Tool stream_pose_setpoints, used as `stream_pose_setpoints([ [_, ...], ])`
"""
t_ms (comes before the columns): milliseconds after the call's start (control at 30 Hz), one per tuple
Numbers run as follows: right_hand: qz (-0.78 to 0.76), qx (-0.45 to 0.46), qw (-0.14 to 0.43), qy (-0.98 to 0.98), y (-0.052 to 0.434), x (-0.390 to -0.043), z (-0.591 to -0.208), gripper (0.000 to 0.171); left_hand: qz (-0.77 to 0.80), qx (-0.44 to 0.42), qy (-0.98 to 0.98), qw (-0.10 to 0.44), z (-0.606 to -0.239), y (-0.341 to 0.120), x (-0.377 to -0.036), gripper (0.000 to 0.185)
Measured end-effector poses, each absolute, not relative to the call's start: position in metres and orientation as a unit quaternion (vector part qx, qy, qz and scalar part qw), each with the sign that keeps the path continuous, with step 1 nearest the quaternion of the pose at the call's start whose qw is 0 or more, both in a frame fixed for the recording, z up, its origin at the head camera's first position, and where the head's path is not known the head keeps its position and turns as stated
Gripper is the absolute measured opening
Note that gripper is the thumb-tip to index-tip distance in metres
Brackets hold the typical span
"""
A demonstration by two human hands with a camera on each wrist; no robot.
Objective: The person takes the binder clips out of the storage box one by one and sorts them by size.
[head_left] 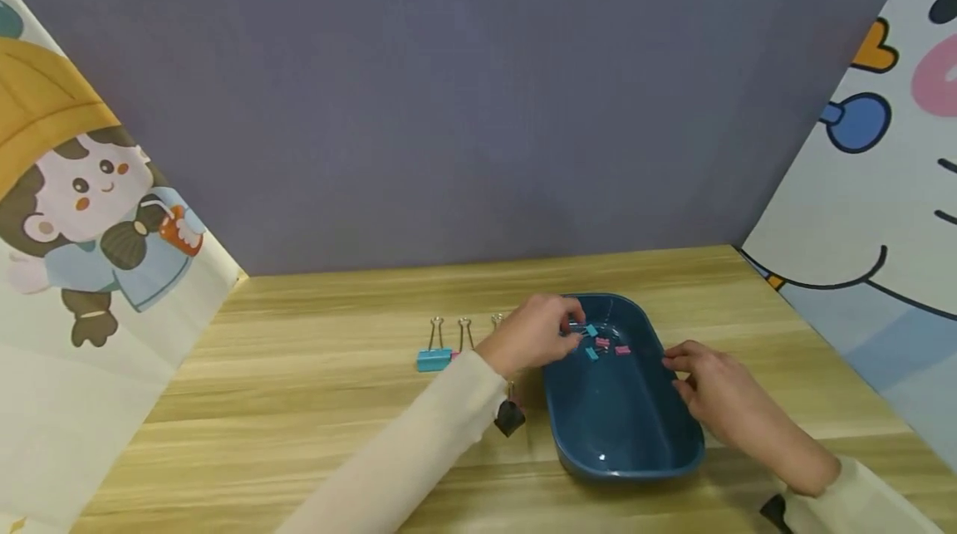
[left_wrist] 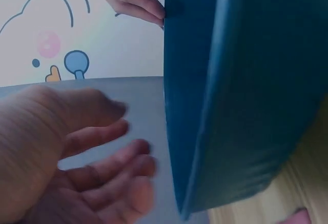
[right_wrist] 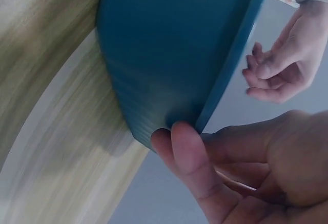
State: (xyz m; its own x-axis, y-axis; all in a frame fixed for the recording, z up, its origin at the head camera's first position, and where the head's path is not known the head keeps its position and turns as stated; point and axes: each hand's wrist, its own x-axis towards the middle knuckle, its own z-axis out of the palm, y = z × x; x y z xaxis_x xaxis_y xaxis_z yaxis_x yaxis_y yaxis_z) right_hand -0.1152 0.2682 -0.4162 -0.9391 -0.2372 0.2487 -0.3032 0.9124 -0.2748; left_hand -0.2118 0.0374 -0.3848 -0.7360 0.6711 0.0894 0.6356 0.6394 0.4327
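A dark blue oblong basin (head_left: 620, 418) stands on the table with several small binder clips (head_left: 602, 343), blue and pink, at its far end. My left hand (head_left: 534, 333) hangs over that end's left rim, its fingers loosely bent and spread. In the left wrist view no object shows between those fingers (left_wrist: 138, 157). At the basin's right side my right hand (head_left: 725, 393) pinches the rim with its fingertips, two of the fingers (right_wrist: 189, 152) lying against the outer wall. A larger blue binder clip (head_left: 434, 360) lies left of the basin, its wire handles pointing away.
More clips with wire handles (head_left: 465, 330) lie beside the blue one, partly hidden behind my left arm. A small black object (head_left: 510, 418) shows by my left sleeve. A grey wall (head_left: 463, 144) closes the table's back, with printed cartoon panels on both sides.
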Motion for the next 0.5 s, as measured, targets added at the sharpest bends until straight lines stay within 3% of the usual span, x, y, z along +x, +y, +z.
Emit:
stream_pose_setpoints([
  [167, 0.146, 0.141, 0.091, -0.975, 0.269, -0.116, -0.414, 0.02, 0.194, 0.357, 0.911, 0.07, -0.38, 0.051, -0.216, 0.026],
  [500, 0.158, 0.144, 0.084, -0.973, 0.269, -0.112, -0.41, 0.02, 0.147, 0.365, 0.916, 0.075, -0.384, 0.061, -0.221, 0.026],
])
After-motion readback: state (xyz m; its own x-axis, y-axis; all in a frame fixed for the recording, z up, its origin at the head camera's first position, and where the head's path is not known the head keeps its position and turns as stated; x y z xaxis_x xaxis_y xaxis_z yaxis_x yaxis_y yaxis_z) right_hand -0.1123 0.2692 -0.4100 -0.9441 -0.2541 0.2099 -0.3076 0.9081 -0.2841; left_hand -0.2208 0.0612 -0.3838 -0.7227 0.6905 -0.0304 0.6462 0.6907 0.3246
